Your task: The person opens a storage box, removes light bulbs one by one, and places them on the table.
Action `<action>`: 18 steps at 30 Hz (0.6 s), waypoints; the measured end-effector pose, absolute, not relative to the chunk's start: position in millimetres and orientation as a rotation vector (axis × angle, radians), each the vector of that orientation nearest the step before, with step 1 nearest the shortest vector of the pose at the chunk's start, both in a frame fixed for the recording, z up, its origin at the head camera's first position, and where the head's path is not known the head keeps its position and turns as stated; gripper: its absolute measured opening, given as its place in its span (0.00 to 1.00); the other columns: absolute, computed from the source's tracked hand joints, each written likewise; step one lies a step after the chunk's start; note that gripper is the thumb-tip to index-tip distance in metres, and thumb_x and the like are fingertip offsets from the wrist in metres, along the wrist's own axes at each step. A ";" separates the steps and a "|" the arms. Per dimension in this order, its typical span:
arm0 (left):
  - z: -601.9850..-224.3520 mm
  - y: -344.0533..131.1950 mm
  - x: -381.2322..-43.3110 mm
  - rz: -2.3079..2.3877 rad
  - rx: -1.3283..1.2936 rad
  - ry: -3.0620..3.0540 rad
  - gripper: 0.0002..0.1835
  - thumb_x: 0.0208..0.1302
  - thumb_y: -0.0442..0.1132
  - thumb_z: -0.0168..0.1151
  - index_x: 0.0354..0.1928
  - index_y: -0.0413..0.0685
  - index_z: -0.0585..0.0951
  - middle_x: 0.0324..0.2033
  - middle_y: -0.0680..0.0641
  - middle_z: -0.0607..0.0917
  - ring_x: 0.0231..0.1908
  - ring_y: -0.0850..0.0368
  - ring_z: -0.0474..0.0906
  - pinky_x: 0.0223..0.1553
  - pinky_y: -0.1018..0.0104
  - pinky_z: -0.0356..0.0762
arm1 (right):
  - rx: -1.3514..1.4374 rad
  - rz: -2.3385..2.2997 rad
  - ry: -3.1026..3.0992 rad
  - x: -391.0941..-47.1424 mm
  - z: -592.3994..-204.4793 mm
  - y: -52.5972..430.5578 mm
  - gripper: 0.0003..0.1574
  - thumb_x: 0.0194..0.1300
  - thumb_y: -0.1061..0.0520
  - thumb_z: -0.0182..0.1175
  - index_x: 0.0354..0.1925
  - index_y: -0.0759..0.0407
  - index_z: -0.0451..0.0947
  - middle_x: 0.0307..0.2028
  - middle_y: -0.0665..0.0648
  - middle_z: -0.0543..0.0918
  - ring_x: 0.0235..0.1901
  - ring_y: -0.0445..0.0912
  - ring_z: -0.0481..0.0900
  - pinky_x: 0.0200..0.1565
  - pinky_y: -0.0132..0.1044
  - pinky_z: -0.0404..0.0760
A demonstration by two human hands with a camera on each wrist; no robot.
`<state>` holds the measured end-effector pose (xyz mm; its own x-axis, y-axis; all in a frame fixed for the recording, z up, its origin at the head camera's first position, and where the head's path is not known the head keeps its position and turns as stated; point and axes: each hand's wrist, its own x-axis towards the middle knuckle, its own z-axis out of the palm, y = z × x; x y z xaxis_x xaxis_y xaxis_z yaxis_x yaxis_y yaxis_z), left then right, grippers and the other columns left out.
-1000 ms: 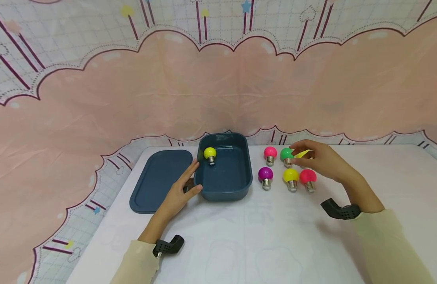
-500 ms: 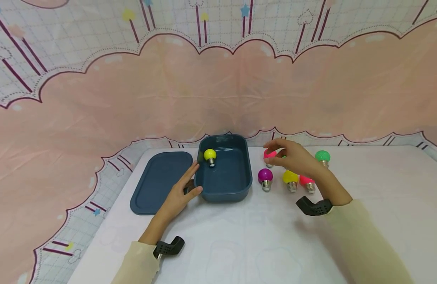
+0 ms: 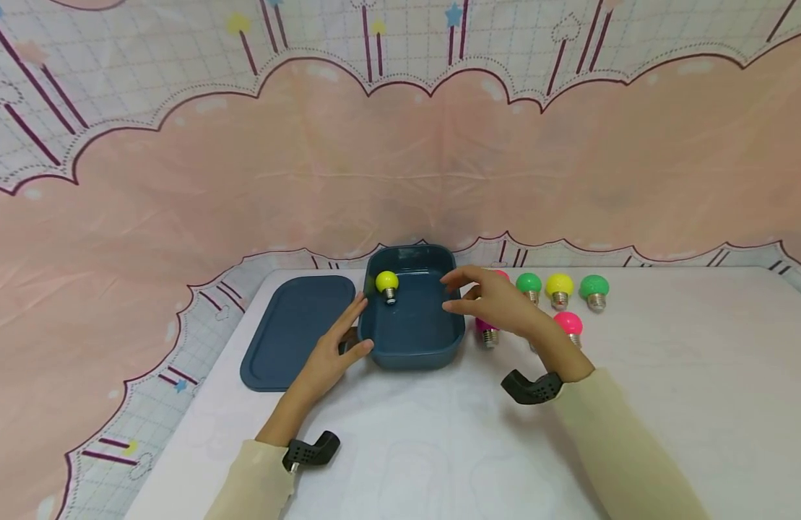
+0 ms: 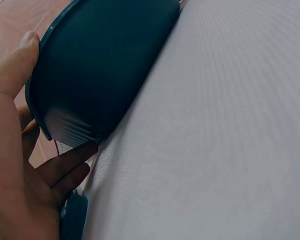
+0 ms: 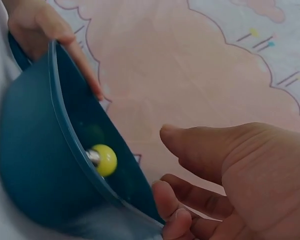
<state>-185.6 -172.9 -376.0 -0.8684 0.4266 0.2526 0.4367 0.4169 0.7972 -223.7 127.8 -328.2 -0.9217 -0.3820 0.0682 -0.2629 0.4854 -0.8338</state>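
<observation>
A dark blue rectangular box [image 3: 411, 352] stands upright without its lid, a yellow light bulb [image 3: 387, 283] lying inside at the left. My left hand [image 3: 325, 363] rests against the box's left side, fingers extended; in the left wrist view its thumb touches the rim. Over the right rim reaches my right hand [image 3: 500, 300], thumb and fingers apart with nothing between them. Whether its fingertips touch the rim I cannot tell. Right of the box lie green bulbs [image 3: 594, 289], a yellow bulb [image 3: 559, 287], a pink bulb [image 3: 568, 325] and a purple bulb [image 3: 488, 335], some partly hidden by the right hand.
The flat blue lid [image 3: 289, 332] lies on the white table [image 3: 407, 448], left of the box and beside the left hand. A patterned pink cloth [image 3: 374, 159] hangs behind the table. Each wrist wears a black camera mount [image 3: 532, 388].
My right hand has swept left from above the loose bulbs to the box's right rim, uncovering the green and yellow bulbs at the back. The left hand and the box stay put.
</observation>
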 end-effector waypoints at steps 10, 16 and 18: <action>-375.3 -173.3 -184.6 -1.492 -0.787 -2.644 0.36 0.68 0.35 0.57 0.74 0.47 0.54 0.74 0.44 0.49 0.57 0.36 0.70 0.57 0.38 0.63 | -0.611 -1.348 2.649 -234.6 -333.8 90.0 0.31 0.60 0.49 0.68 0.60 0.55 0.74 0.53 0.57 0.78 0.43 0.50 0.77 0.41 0.39 0.82; -373.7 -173.3 -183.9 -1.505 -0.771 -2.660 0.36 0.68 0.36 0.57 0.75 0.49 0.54 0.74 0.46 0.48 0.59 0.37 0.69 0.58 0.39 0.63 | -0.623 -1.304 2.641 -245.4 -338.0 70.9 0.33 0.60 0.50 0.67 0.61 0.57 0.71 0.55 0.61 0.77 0.42 0.51 0.78 0.43 0.40 0.81; -374.0 -173.9 -184.4 -1.507 -0.776 -2.661 0.36 0.68 0.36 0.57 0.75 0.50 0.54 0.74 0.46 0.48 0.59 0.38 0.69 0.58 0.39 0.63 | -0.618 -1.292 2.649 -248.9 -340.0 65.2 0.34 0.60 0.50 0.67 0.62 0.57 0.71 0.55 0.61 0.77 0.43 0.50 0.78 0.43 0.40 0.81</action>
